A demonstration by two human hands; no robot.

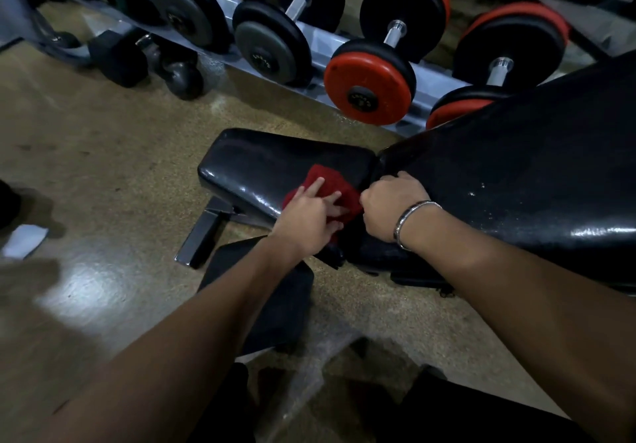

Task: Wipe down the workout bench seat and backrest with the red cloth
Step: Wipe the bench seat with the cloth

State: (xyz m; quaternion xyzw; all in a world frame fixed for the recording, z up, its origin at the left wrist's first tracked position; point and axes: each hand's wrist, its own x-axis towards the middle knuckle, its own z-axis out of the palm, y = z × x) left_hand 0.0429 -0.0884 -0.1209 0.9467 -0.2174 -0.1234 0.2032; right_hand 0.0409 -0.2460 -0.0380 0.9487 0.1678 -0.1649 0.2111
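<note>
Near side first: left hand (311,222) lies flat on the red cloth (325,189), fingers (315,186) spread and pressing down, not gripping. Cloth sits on the seat (275,163) at its near edge, just beside the gap to the backrest (516,167). Right hand (389,206), bracelet (411,222) on the wrist, is clenched at the backrest's lower corner next to that gap; can't tell if it holds anything, looks like bracing. Judged step: wiping the seat, hinge end. Far end of the seat looks uncovered, backrest not yet started. Next move calls for steady flat pressure, sweeping the cloth toward the seat's far end, then up over the inclined backrest. Beyond the bench: dumbbell rack (344,46) with red-plated dumbbells (370,81).
</note>
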